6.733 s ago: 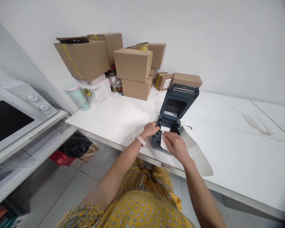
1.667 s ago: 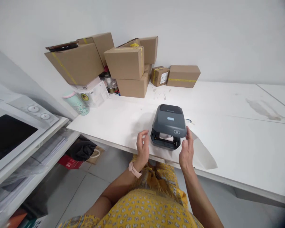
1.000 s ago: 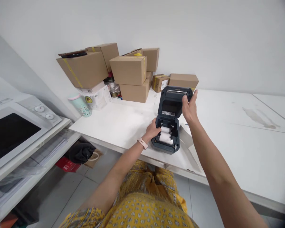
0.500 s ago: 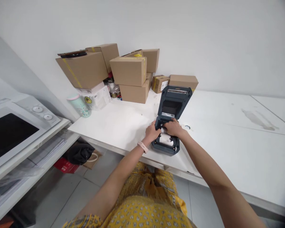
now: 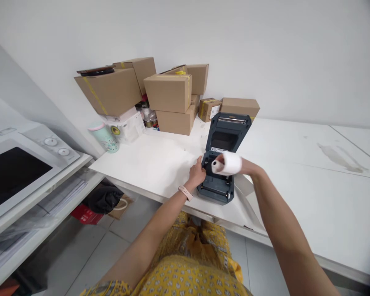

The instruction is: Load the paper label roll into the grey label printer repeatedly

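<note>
A dark grey label printer (image 5: 225,139) sits near the front edge of the white table (image 5: 296,172) with its lid swung up and back. My right hand (image 5: 245,165) is closed around a white paper roll (image 5: 227,164) and holds it just above the printer's open bay. My left hand (image 5: 197,174), with a pink watch at the wrist, rests against the printer's left side, fingers curled on its edge.
Stacked cardboard boxes (image 5: 168,92) stand against the back wall, with a mint tumbler (image 5: 104,137) and a white carton (image 5: 126,125) to their left. A white sheet (image 5: 249,201) lies under the printer's right side. A white microwave (image 5: 21,164) sits on a shelf at left.
The lid, closed 1.7 s ago, was lifted open by my right hand. That hand then reached into the bay and has now lifted the paper roll out. My left hand stayed on the printer's left side.
</note>
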The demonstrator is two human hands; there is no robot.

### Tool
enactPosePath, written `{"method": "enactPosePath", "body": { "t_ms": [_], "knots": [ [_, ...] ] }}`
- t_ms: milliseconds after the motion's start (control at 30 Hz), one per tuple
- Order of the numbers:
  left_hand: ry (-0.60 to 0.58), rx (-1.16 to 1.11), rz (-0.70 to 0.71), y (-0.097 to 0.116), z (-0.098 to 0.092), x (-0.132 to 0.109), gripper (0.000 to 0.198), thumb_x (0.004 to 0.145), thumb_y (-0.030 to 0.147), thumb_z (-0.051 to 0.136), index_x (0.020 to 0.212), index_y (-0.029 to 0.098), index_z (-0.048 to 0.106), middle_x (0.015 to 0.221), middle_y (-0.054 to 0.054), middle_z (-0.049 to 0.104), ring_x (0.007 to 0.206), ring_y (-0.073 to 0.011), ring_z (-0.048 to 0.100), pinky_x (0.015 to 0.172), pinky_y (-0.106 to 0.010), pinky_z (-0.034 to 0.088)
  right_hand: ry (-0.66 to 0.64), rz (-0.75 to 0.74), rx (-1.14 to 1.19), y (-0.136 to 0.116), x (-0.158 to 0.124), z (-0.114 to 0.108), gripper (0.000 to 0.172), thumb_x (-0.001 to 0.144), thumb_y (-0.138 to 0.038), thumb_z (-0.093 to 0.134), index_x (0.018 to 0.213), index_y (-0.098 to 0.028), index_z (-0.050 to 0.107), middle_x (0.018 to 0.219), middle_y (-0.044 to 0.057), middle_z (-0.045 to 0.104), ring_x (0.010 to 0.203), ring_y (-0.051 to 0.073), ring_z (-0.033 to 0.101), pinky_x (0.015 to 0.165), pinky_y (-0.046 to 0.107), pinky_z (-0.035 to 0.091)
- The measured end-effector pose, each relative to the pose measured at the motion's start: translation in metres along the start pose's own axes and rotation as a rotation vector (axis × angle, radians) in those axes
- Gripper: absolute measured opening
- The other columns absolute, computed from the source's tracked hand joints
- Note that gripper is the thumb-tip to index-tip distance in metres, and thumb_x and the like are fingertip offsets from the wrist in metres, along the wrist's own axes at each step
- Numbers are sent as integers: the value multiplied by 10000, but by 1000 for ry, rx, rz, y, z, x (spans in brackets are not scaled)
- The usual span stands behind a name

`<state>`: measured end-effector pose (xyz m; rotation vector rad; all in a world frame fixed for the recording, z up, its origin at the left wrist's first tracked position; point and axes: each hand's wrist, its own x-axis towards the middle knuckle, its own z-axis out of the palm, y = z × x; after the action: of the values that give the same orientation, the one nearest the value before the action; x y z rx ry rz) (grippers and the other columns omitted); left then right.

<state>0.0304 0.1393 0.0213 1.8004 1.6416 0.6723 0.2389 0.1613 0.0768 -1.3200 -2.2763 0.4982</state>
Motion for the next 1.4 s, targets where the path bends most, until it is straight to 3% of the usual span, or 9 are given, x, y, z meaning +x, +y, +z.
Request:
{"method": "enactPosePath", "body": {
  "t_ms": [167,333,667,867,1000,1133,1200,1267,1400],
  "knots": [
    [26,36,10,0,3,1,677,845,136,431,1515,170,339,1254,-123,678,1159,-299,624,1022,-435,445,331,243,589,41,-71,-50,588,556,-549,832,998,-227,615,1024,118,719,899,257,686,801,411,552],
    [17,54,19,1,2,1,659,859,144,426,1510,215,349,1306,-97,656,1171,-296,618,1031,-436,444,742,653,582,97,-121,-28,539,472,-447,838,886,-257,549,976,135,700,906,271,683,805,420,538],
    [22,41,27,2,1,0,650,859,141,419,1504,203,362,1359,-90,623,1213,-289,597,1059,-422,431,764,889,369,138,-147,28,490,553,-381,763,993,-215,626,998,108,699,1002,305,666,980,493,489],
    [7,43,26,1,0,-1,642,873,142,393,1510,200,342,1302,-95,653,1160,-291,623,993,-410,466,858,838,414,128,-162,12,615,619,-371,733,1205,-235,607,1157,126,702,1100,289,673,930,465,556],
    [5,36,34,0,0,0,649,870,138,403,1512,212,340,1254,-90,676,1144,-292,628,989,-411,464,959,722,342,83,-180,4,476,787,-469,637,1213,-256,633,1140,126,715,1087,286,685,966,495,537],
    [19,30,41,0,1,0,650,862,127,408,1505,202,352,1324,-97,643,1173,-299,618,1008,-422,457,455,701,315,24,-186,10,492,833,-592,578,1176,-257,691,1090,106,744,958,286,714,873,482,572],
    [15,37,41,-1,1,1,640,868,133,403,1503,188,353,1331,-104,639,1177,-299,617,1016,-423,454,143,694,490,7,-184,16,523,839,-622,573,1181,-246,697,1112,120,740,871,268,720,783,439,595],
    [13,49,36,-1,2,1,633,877,146,404,1506,187,347,1336,-105,635,1184,-295,614,1025,-419,451,14,652,710,5,-175,24,544,850,-624,570,1205,-226,679,1110,130,737,764,228,711,709,402,596],
    [-2,62,20,-1,1,1,640,885,146,404,1516,205,325,1315,-94,647,1172,-287,619,1008,-410,463,608,671,676,35,-141,48,559,756,-556,686,1167,-179,658,973,98,727,739,174,671,746,369,566]
  ]
}}
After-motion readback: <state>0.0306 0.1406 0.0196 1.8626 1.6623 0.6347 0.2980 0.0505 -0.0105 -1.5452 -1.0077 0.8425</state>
